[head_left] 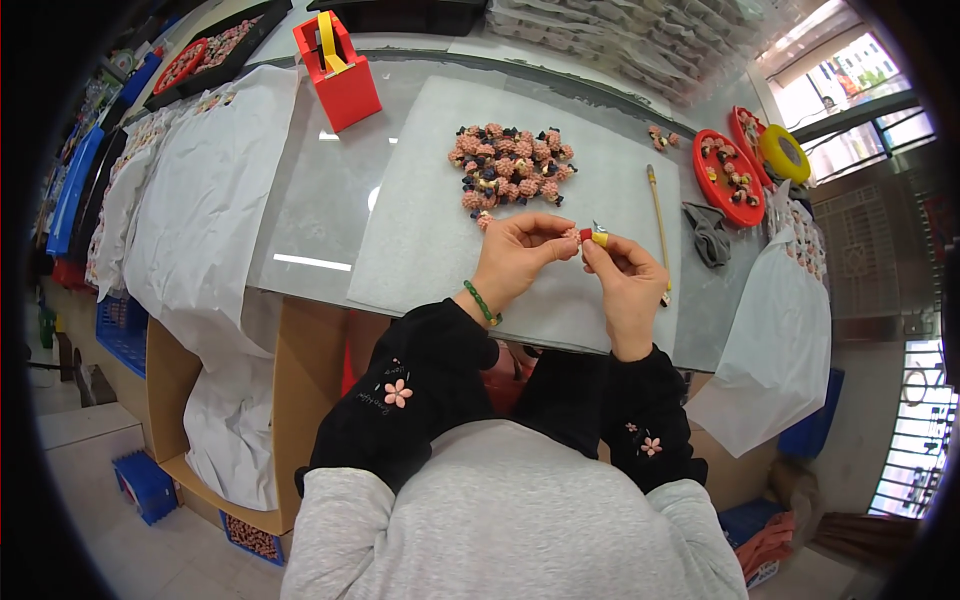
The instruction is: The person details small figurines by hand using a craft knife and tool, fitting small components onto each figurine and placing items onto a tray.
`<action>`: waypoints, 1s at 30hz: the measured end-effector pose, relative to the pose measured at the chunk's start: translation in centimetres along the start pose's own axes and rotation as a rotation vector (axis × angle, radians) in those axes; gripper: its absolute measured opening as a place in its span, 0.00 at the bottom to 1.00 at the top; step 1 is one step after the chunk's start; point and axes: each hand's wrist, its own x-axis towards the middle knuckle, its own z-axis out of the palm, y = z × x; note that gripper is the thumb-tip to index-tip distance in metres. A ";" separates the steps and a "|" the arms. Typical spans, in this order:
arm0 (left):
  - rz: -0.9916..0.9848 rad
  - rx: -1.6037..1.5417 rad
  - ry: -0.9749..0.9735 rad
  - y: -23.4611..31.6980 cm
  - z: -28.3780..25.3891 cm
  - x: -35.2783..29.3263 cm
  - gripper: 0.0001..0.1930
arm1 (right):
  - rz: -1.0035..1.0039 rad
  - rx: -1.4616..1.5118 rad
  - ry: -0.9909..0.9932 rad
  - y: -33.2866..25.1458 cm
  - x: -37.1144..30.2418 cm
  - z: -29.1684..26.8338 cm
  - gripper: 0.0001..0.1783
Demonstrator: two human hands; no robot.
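Pinching a small pink piece (572, 237) right of the frame's centre, left hand (520, 252) closed on it, right hand (627, 283) clamped on a red-and-yellow item (599, 239) just beside it, pink-and-dark cluster (507, 167) upper centre, red tape dispenser (347, 98) upper left.

Two hands (515, 258) (632, 285), one green bracelet (478, 298), one red tape dispenser (348, 98), one thin stick (658, 218); three round red trays (705, 182), two upper right, one upper left (pink clusters (515, 165) mid-frame: too crowded to count).
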 end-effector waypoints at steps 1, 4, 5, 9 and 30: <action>0.000 0.000 0.001 0.0 0.1 -0.1 0.11 | 0.017 0.004 -0.004 -0.1 -0.3 -0.1 0.08; -0.008 0.004 0.012 -0.1 0.5 -0.2 0.11 | 0.047 -0.019 0.008 -0.4 0.1 -0.3 0.08; 0.011 0.051 -0.029 0.0 0.6 -0.2 0.10 | 0.059 -0.046 0.024 -0.5 0.3 -0.4 0.09; 0.086 0.073 -0.040 -0.2 0.6 -0.4 0.10 | 0.087 -0.030 0.000 -0.6 0.5 -0.3 0.09; 0.095 -0.024 0.047 0.0 0.7 -0.1 0.11 | 0.126 0.071 -0.063 0.3 -0.9 -2.4 0.13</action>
